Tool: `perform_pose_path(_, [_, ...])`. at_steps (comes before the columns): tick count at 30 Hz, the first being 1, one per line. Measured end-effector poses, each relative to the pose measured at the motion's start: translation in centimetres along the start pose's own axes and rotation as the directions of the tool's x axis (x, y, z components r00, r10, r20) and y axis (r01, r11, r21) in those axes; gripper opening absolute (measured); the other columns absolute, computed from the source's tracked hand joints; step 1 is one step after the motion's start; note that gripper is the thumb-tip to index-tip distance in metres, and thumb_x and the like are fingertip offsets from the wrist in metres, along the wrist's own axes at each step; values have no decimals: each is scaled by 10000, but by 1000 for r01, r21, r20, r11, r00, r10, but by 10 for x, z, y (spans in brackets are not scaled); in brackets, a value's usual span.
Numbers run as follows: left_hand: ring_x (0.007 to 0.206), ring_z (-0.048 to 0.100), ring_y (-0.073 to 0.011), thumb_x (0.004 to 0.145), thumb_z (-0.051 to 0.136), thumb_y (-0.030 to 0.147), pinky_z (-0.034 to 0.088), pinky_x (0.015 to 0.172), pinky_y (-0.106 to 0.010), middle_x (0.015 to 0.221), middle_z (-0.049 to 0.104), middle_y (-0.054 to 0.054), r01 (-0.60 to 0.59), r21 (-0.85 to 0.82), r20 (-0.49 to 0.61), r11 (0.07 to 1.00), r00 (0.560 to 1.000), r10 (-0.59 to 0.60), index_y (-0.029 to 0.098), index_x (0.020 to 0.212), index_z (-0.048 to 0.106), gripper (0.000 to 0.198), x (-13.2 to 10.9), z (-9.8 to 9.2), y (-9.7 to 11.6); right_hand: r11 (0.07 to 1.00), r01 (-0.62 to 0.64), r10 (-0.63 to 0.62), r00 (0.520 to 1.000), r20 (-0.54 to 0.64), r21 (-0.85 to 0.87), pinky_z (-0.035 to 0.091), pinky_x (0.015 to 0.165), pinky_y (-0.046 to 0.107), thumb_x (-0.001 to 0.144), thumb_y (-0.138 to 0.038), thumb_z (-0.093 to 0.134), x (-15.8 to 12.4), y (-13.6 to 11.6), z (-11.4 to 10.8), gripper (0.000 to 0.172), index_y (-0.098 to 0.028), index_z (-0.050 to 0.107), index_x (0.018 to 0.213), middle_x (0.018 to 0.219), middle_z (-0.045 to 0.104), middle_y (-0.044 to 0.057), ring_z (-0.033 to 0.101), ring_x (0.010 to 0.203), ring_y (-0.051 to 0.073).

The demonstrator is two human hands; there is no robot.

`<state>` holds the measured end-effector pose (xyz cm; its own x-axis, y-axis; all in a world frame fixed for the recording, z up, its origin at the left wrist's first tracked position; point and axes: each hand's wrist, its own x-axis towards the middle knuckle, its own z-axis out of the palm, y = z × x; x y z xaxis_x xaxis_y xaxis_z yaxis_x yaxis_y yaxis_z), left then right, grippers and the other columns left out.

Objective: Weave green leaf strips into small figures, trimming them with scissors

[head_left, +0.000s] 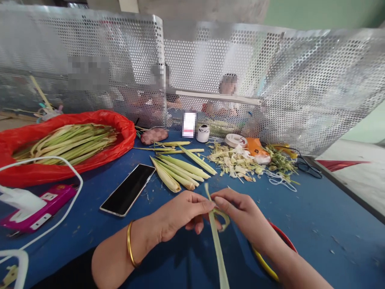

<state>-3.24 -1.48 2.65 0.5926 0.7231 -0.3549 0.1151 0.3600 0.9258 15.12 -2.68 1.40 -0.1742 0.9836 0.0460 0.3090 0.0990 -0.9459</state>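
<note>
Near the middle of the view, my left hand (192,209) pinches a pale green leaf strip (218,249) between thumb and fingers. My right hand (236,205) closes on the same strip from the right, its fingertips almost touching those of my left hand. One part of the strip bends into a small loop below the fingertips, and a long end hangs down toward the bottom edge. Just beyond my hands, several pale green husk leaves (183,168) lie fanned out on the blue table (300,208).
A black phone (128,190) lies left of the husks. Farther left are a red bag (120,120) of long leaves and a magenta power strip (39,214) with white cables. Scraps (234,160), a tape roll (236,140) and a perforated metal screen (207,60) stand beyond.
</note>
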Motion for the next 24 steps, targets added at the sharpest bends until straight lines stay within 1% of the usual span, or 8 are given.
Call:
perform_pose_path(3, [441, 435, -62, 799, 602, 530, 189, 445, -234, 823, 747, -109, 18, 8, 2, 1000, 1000, -18, 128, 790, 679, 409, 0, 3, -2, 891, -251, 214, 967, 139, 378, 460, 584, 261, 764, -497, 700, -1, 3, 10, 354, -149, 710, 823, 680, 667, 24, 594, 596, 143])
perform_pose_path(5, [448, 430, -63, 790, 627, 479, 202, 453, -231, 807, 748, -100, 16, 18, 8, 1000, 1000, -16, 133, 825, 690, 354, 1, 5, -3, 791, -335, 263, 942, 209, 512, 435, 497, 230, 725, -461, 751, -3, 4, 14, 343, -136, 684, 810, 606, 632, 0, 554, 483, 105])
perform_pose_path(9, [457, 414, -58, 774, 656, 436, 255, 477, -222, 783, 745, -84, 25, 15, 27, 1000, 999, -26, 140, 805, 706, 302, 1, 8, -6, 713, -371, 274, 928, 252, 594, 426, 413, 203, 671, -393, 804, -6, 3, 15, 311, -157, 616, 747, 515, 566, -46, 549, 394, 99])
perform_pose_path(12, [431, 397, -60, 785, 629, 446, 228, 458, -225, 723, 736, -78, 58, 8, -33, 998, 998, -58, 137, 749, 702, 319, 1, 13, -8, 701, -362, 279, 932, 231, 615, 426, 380, 201, 660, -406, 803, -8, 1, 17, 334, -167, 579, 724, 509, 544, -55, 538, 369, 99])
perform_pose_path(15, [429, 390, -63, 779, 621, 394, 240, 453, -231, 687, 725, -77, 55, 21, -69, 998, 996, -53, 132, 653, 698, 301, 1, 16, -10, 719, -332, 291, 942, 169, 610, 405, 370, 198, 670, -402, 788, -9, -1, 21, 327, -166, 568, 719, 567, 559, -40, 506, 383, 82])
perform_pose_path(19, [454, 397, -67, 769, 632, 368, 286, 478, -232, 711, 730, -75, 28, 74, -27, 997, 999, -26, 132, 639, 722, 284, 1, 17, -12, 814, -240, 267, 963, 25, 529, 389, 437, 199, 691, -379, 763, -8, 2, 25, 291, -168, 563, 696, 660, 579, -10, 482, 510, 87])
perform_pose_path(22, [461, 402, -65, 770, 644, 381, 289, 478, -227, 705, 722, -74, 27, 70, -27, 997, 999, -26, 127, 647, 725, 293, 1, 15, -13, 916, -171, 206, 977, -60, 363, 390, 506, 229, 754, -391, 693, -7, 6, 23, 260, -180, 559, 680, 636, 555, -12, 478, 565, 116])
perform_pose_path(24, [471, 415, -60, 766, 658, 392, 265, 463, -215, 728, 719, -68, 34, 1, -83, 999, 996, -34, 127, 677, 720, 286, 2, 14, -13, 986, -41, 73, 977, -202, 159, 417, 591, 262, 795, -389, 639, -6, 6, 18, 220, -188, 594, 717, 690, 590, 10, 526, 654, 157])
